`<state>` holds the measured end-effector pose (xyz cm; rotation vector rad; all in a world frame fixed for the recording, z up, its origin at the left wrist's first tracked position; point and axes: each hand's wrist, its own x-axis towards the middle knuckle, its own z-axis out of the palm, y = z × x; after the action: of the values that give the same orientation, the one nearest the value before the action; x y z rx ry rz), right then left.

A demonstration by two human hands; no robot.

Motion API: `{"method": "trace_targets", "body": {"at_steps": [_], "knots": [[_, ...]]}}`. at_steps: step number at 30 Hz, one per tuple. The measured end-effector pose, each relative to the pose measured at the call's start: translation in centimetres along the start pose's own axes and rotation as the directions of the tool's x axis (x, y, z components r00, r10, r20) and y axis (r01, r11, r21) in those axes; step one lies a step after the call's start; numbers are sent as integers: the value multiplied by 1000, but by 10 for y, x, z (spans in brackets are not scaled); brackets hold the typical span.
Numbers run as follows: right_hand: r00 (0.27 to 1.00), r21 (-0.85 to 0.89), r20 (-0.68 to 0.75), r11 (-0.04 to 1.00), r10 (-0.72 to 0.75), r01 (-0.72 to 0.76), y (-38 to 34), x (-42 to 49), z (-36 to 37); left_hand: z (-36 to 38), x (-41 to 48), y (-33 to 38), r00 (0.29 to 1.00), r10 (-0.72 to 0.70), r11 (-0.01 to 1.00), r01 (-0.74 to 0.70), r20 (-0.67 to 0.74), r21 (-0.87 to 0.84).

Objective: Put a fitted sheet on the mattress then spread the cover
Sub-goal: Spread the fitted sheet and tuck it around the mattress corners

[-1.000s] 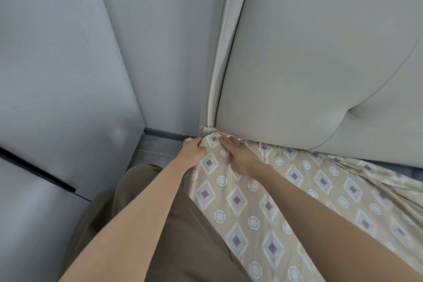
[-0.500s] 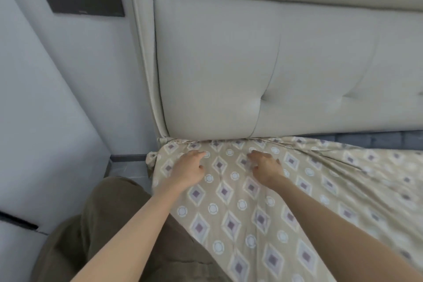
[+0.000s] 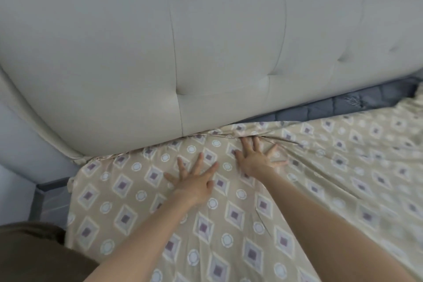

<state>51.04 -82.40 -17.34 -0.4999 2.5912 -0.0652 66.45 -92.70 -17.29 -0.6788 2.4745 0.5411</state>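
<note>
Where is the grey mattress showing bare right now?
In the head view, the grey mattress shows at the upper right, a strip between the headboard and the patterned sheet.

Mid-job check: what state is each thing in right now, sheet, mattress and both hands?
fitted sheet, over the left head corner, edge bunched against the headboard, creased and not pulled on at right.
mattress, grey quilted strip bare below the headboard at right.
left hand, flat on the sheet, fingers spread.
right hand, flat on the sheet, fingers spread, tips at the bunched edge.

headboard [image 3: 206, 52] tight against fitted sheet [image 3: 229, 224]
</note>
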Motion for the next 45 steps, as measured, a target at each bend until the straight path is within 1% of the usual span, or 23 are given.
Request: {"method": "trace_targets", "body": {"at_steps": [2, 3, 5, 8, 9, 10, 11, 12, 15, 18, 20, 23, 26, 28, 30, 32, 34, 36, 37, 39, 42, 43, 45], "knots": [[991, -63, -120, 996, -67, 60, -1, 8, -6, -7, 12, 4, 1000, 0, 1000, 1, -8, 24], [967, -89, -224, 990, -125, 108, 4, 12, -12, -10, 19, 7, 1000, 1, 999, -1, -9, 42], [882, -96, -422, 977, -211, 188, 13, 22, -26, -17, 30, 13, 1000, -1, 998, 2, -17, 60], [799, 35, -588, 984, -122, 175, 31, 41, -50, -33, 46, 25, 999, 26, 998, -23, -40, 62], [775, 42, -625, 986, -98, 158, 37, 49, -55, -40, 49, 29, 997, 60, 996, -57, -45, 71], [773, 32, -629, 991, -81, 130, 42, 56, -61, -46, 53, 34, 994, 102, 991, -98, -42, 89], [794, 17, -604, 995, -72, 103, 48, 64, -67, -51, 57, 39, 989, 142, 983, -138, -31, 117], [836, 5, -545, 997, -59, 74, 55, 72, -72, -56, 61, 45, 985, 172, 974, -168, -11, 151], [965, -106, -254, 994, -63, 37, 67, 85, -89, -58, 63, 56, 985, 164, 968, -171, 51, 186], [998, -249, -45, 968, -45, 32, 68, 89, -102, -59, 65, 57, 986, 150, 959, -163, 74, 230], [999, -313, -16, 949, -44, 37, 63, 88, -109, -59, 66, 55, 985, 157, 954, -169, 69, 247], [996, -432, -42, 901, -73, 47, 59, 84, -118, -59, 67, 53, 985, 158, 953, -171, 70, 250], [987, -472, -133, 881, -94, 21, 61, 79, -127, -59, 66, 58, 985, 158, 946, -170, 63, 276], [947, -410, -283, 912, -154, 26, 64, 78, -131, -60, 65, 64, 982, 184, 939, -190, 50, 286], [884, -322, -425, 945, -194, 53, 68, 77, -132, -62, 63, 71, 972, 234, 925, -231, 27, 301], [825, -182, -541, 980, -165, 76, 69, 75, -129, -64, 64, 77, 957, 291, 907, -278, 5, 317], [769, 71, -639, 995, -13, 75, 70, 73, -125, -63, 66, 81, 953, 301, 917, -294, 17, 268], [727, 349, -660, 934, 188, 75, 69, 70, -122, -59, 72, 82, 965, 260, 939, -262, 38, 223], [724, 459, -637, 885, 266, 78, 69, 70, -120, -56, 75, 82, 970, 237, 944, -241, 46, 227], [779, 622, -523, 779, 347, 71, 67, 69, -117, -51, 80, 83, 976, 213, 944, -218, 48, 249], [881, 757, -236, 646, 411, -99, 63, 83, -110, -49, 83, 84, 977, 213, 947, -214, 30, 240], [893, 799, -136, 580, 430, -157, 60, 88, -109, -49, 85, 84, 976, 215, 949, -215, 25, 230], [894, 904, -14, 388, 448, -180, 55, 95, -111, -49, 88, 82, 975, 223, 950, -222, 22, 220]]}}
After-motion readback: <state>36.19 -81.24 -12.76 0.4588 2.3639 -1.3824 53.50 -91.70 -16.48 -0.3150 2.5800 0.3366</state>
